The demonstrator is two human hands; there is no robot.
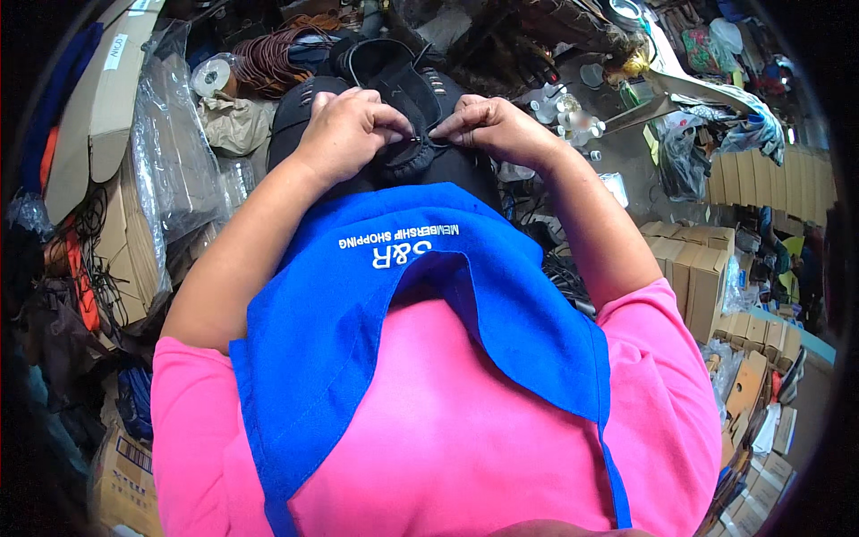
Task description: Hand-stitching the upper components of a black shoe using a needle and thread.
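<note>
A black shoe-like piece with a padded edge and a rounded opening rests on my lap, over dark trousers. My left hand comes to it from the left, thumb and forefinger pinched together at its middle. Opposite, my right hand is also closed, its fingertips drawn together at the piece's right side. A small shiny bit shows between the two sets of fingertips. What each hand pinches is too small to make out. A blue apron covers my front below the hands.
Coiled brown cord and a spool lie at the far left, near clear plastic wrap. Several small bottles stand to the right. Stacked cardboard is farther right, with flat cardboard on the left.
</note>
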